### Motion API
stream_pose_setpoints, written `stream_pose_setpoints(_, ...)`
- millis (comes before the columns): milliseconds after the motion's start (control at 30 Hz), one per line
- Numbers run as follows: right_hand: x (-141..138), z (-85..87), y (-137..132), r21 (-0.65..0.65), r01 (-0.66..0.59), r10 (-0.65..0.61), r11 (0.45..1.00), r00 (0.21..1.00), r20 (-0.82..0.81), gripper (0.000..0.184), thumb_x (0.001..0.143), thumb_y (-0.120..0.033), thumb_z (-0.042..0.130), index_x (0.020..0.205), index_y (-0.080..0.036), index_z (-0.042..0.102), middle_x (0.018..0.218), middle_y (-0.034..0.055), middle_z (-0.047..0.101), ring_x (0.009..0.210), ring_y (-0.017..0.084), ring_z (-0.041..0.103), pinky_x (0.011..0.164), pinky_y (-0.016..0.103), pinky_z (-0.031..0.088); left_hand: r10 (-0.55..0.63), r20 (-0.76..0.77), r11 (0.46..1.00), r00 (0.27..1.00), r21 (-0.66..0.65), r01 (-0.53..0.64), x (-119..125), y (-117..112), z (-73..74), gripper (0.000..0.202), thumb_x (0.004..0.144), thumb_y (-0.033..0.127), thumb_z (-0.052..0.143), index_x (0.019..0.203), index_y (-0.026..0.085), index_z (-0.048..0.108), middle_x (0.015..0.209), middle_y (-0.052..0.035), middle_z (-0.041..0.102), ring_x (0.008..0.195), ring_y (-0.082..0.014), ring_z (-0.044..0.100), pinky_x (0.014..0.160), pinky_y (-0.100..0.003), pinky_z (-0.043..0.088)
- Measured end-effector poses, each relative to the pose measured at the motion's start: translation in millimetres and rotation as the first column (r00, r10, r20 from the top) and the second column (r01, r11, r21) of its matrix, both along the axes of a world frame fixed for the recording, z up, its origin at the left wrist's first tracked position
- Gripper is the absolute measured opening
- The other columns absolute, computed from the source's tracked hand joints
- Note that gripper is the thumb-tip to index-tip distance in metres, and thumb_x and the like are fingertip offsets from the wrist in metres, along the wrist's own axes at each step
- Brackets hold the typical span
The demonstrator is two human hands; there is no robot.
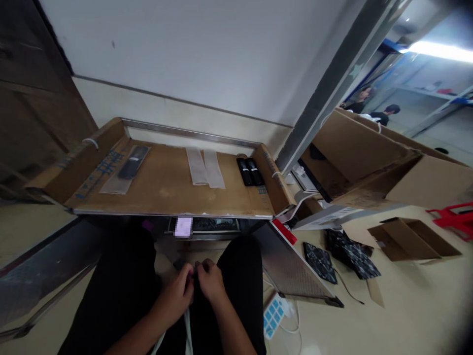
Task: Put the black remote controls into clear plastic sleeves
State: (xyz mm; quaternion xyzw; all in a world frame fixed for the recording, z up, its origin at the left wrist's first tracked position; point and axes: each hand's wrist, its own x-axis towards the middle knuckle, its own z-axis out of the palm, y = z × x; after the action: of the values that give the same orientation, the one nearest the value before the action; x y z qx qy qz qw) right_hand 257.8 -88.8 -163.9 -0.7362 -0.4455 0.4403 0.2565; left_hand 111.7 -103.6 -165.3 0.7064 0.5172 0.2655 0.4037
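Observation:
My left hand [180,289] and my right hand [210,279] meet low between my knees, fingers curled and pinched together on a small dark thing I cannot make out. A pale strip [187,328] hangs below them. Above my lap stands a cardboard-lined work table [166,190]. On it lie a black remote in a clear bag [130,165] at the left, two empty clear sleeves [205,167] in the middle, and two black remotes [250,171] side by side at the right.
A metal shelf with a keyboard-like tray [214,225] sits under the table edge. Open cardboard boxes [369,158] stand at the right, dark panels [343,254] lie on the floor, and a power strip [273,313] is by my right knee. Two people sit far right.

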Motion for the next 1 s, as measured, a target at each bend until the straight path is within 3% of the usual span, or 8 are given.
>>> stream_pose_setpoints(133,1.3,-8.0,5.2,0.054,0.109,-0.104,0.993,0.991,-0.085,0.028,0.090,-0.045,0.050,0.074,-0.022,0.058,0.075,0.0040,0.068,0.074,0.022,0.065,0.068,0.029,0.041,0.045,-0.033,0.997,0.998,0.071,-0.043,0.7,6.3,4.5,0.013,0.091,0.028,0.050,0.099,0.022,0.059,0.092,-0.0076,0.070,0.085,-0.0241,0.069,0.079,-0.037,0.055)
stream_pose_setpoints(300,0.4,-12.7,4.8,0.133,0.189,-0.169,0.973,0.975,-0.145,0.031,0.089,-0.048,0.048,0.080,-0.022,0.061,0.078,0.0043,0.071,0.076,0.022,0.067,0.070,0.030,0.044,0.018,-0.110,0.998,0.994,0.065,-0.011,5.7,13.9,5.3,0.016,0.090,0.020,0.044,0.089,0.022,0.059,0.086,-0.0059,0.069,0.081,-0.0225,0.069,0.076,-0.034,0.052)
stream_pose_setpoints(567,1.2,-16.9,5.1,0.127,0.253,-0.231,0.959,0.958,-0.168,0.032,0.088,-0.050,0.050,0.079,-0.022,0.065,0.075,0.0038,0.070,0.077,0.023,0.067,0.072,0.030,0.046,-0.017,-0.162,0.999,0.987,0.032,0.022,8.7,14.8,5.5,0.009,0.084,0.017,0.045,0.081,0.022,0.052,0.081,-0.0037,0.064,0.080,-0.0217,0.066,0.075,-0.032,0.048)
stream_pose_setpoints(667,0.6,-19.2,5.3,0.123,0.253,-0.228,0.960,0.956,-0.185,0.033,0.088,-0.051,0.051,0.078,-0.022,0.064,0.070,0.0027,0.068,0.074,0.022,0.065,0.071,0.030,0.046,-0.025,-0.167,0.999,0.986,0.037,0.031,6.7,12.4,7.8,0.009,0.086,0.019,0.045,0.083,0.022,0.052,0.082,-0.0032,0.064,0.080,-0.0215,0.065,0.075,-0.032,0.047)
stream_pose_setpoints(833,-1.0,-16.7,5.1,0.152,0.209,-0.186,0.966,0.971,-0.148,0.040,0.088,-0.059,0.049,0.074,-0.023,0.059,0.071,0.0033,0.067,0.071,0.021,0.064,0.069,0.030,0.044,0.018,-0.164,0.998,0.986,0.065,-0.008,4.0,14.3,10.9,0.015,0.091,0.025,0.047,0.104,0.021,0.054,0.093,-0.0052,0.066,0.085,-0.0224,0.067,0.077,-0.033,0.048)
stream_pose_setpoints(1000,-2.6,-16.3,3.4,0.179,0.170,-0.157,0.969,0.984,-0.089,0.039,0.090,-0.057,0.050,0.074,-0.023,0.060,0.074,0.0043,0.069,0.074,0.022,0.065,0.072,0.030,0.044,-0.055,-0.275,0.998,0.960,0.002,0.058,4.6,19.0,14.7,0.012,0.092,0.018,0.042,0.089,0.022,0.054,0.091,-0.0061,0.066,0.086,-0.0226,0.067,0.077,-0.033,0.047)
